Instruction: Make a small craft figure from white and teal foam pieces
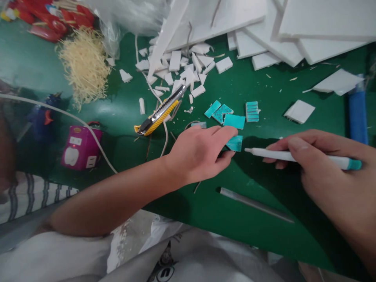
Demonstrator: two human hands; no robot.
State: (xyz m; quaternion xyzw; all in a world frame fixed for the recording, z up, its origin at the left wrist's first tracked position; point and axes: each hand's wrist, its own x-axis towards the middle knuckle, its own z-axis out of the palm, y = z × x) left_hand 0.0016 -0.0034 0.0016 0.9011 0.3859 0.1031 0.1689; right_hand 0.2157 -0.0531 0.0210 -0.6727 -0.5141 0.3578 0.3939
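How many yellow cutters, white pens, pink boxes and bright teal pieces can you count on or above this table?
Yellow cutters: 1
White pens, in the right hand: 1
Pink boxes: 1
Bright teal pieces, one in the left hand: 5
Total: 8

Bare left hand (pixel 199 150), frame centre: bare forearm (pixel 117 197) extended from lower left, fingers (pixel 229 134) pinched. Bare right hand (pixel 329 158), right side: fingers curled in a writing grip.
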